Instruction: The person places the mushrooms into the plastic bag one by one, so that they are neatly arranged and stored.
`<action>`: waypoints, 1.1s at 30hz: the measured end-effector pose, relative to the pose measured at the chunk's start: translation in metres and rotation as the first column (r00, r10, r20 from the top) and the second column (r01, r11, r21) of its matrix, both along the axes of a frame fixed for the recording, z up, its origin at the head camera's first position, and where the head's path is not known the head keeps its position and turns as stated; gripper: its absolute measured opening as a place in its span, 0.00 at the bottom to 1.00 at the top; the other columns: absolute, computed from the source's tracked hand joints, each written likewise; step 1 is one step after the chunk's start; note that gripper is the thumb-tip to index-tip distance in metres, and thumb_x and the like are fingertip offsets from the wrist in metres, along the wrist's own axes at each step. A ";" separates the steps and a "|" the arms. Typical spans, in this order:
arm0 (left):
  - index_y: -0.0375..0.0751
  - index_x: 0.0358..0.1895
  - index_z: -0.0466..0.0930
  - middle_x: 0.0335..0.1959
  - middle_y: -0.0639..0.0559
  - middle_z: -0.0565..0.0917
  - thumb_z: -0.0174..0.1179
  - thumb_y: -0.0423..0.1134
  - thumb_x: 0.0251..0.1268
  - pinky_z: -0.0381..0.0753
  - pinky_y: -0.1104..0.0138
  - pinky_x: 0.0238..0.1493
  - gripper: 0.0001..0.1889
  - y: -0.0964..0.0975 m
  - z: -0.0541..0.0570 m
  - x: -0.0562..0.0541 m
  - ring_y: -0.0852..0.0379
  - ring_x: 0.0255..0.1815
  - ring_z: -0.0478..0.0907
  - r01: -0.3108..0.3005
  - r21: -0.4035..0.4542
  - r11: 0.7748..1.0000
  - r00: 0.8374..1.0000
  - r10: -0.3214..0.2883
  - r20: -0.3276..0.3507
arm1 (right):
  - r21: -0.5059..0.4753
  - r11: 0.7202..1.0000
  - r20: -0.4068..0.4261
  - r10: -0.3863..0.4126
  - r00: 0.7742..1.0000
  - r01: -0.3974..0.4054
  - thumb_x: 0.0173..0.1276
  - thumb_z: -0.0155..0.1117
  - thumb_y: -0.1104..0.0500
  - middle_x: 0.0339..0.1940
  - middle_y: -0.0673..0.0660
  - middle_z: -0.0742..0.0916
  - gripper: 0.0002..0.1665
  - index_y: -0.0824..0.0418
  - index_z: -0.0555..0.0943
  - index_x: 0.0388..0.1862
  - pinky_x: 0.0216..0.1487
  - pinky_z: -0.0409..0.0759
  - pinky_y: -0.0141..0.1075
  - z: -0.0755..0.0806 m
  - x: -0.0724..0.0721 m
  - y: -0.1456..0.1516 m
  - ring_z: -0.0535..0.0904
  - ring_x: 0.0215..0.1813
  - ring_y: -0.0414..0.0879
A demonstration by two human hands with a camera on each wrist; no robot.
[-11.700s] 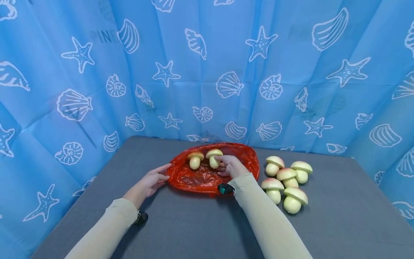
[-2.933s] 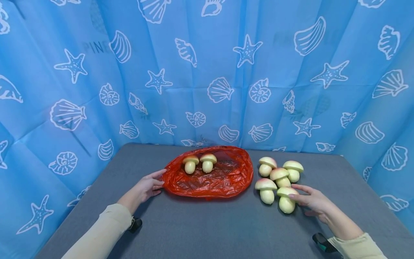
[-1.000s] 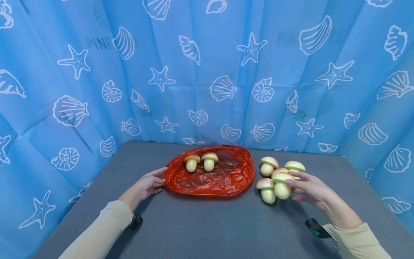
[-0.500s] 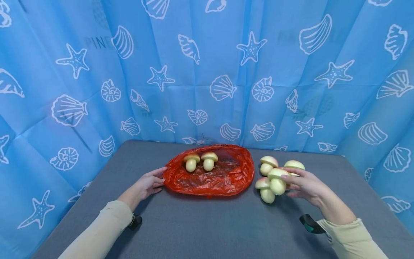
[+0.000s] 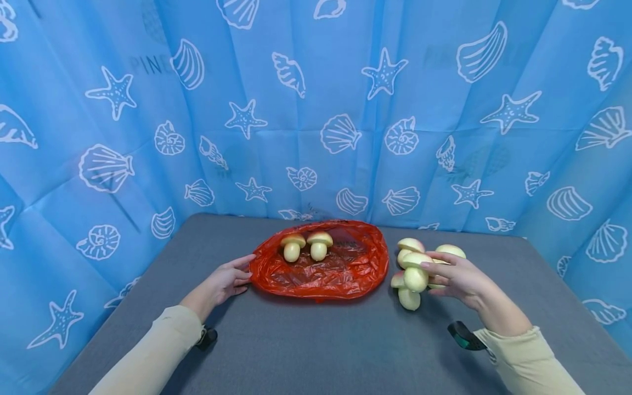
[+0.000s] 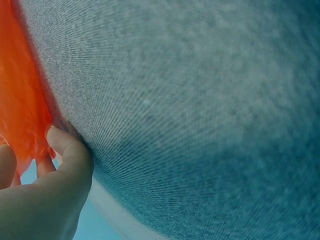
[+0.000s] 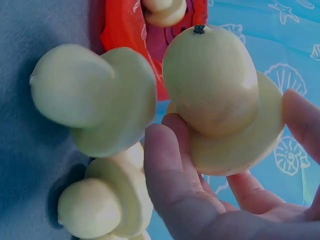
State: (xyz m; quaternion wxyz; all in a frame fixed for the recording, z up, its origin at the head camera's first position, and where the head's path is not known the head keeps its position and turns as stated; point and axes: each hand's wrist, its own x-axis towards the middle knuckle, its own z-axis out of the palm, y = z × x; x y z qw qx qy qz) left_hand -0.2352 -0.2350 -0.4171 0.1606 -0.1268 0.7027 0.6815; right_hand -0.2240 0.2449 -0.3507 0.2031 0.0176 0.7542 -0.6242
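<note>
The right hand (image 5: 461,280) grips a pale yellow-green mushroom-shaped piece with a rounded cap and a plump, egg-like stem (image 5: 416,272), its fingers and thumb around the cap. In the head view this piece is cap up and stem down, held in front of the loose group and to the right of the bag; the right wrist view shows it lifted, with a small dark mark (image 7: 198,29) at the end of its stem. The left hand (image 5: 219,285) pinches the left end of a shiny, crinkled, translucent red plastic bag (image 5: 340,285), which lies spread with its mouth facing up. Both arms wear cream sleeves (image 5: 148,348), with a black device (image 5: 465,336) at each wrist. Inside the bag, toward its back left, two similar mushroom pieces (image 5: 320,246) stand side by side, caps up. Just beyond the bag's right end sits the loose group: a front-left piece (image 5: 408,296), a back-left piece (image 5: 407,247), a back-right piece (image 5: 449,250) and another mostly hidden behind the right hand. Everything rests on a grey cloth-covered table (image 5: 316,345), backed by a blue curtain (image 5: 296,142) printed with white shells and starfish.
</note>
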 end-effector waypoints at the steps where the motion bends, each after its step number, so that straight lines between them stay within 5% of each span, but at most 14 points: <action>1: 0.44 0.75 0.59 0.72 0.39 0.62 0.48 0.26 0.71 0.73 0.58 0.51 0.30 0.000 0.000 0.000 0.56 0.39 0.77 -0.002 -0.002 1.000 1.000 0.002 0.002 | 0.001 1.000 0.000 -0.001 1.000 0.001 0.74 0.55 0.53 0.57 0.63 0.74 0.47 0.75 0.43 0.75 0.48 0.80 0.47 0.000 0.000 -0.002 0.78 0.45 0.44; 33: 0.44 0.74 0.61 0.72 0.38 0.62 0.47 0.27 0.72 0.73 0.58 0.53 0.29 -0.001 -0.001 -0.002 0.54 0.42 0.77 -0.013 -0.009 1.000 1.000 0.013 -0.003 | -0.101 0.995 0.015 -0.005 1.000 0.006 0.73 0.56 0.54 0.44 0.51 0.80 0.39 0.69 0.52 0.74 0.44 0.78 0.43 0.004 -0.015 -0.043 0.78 0.41 0.44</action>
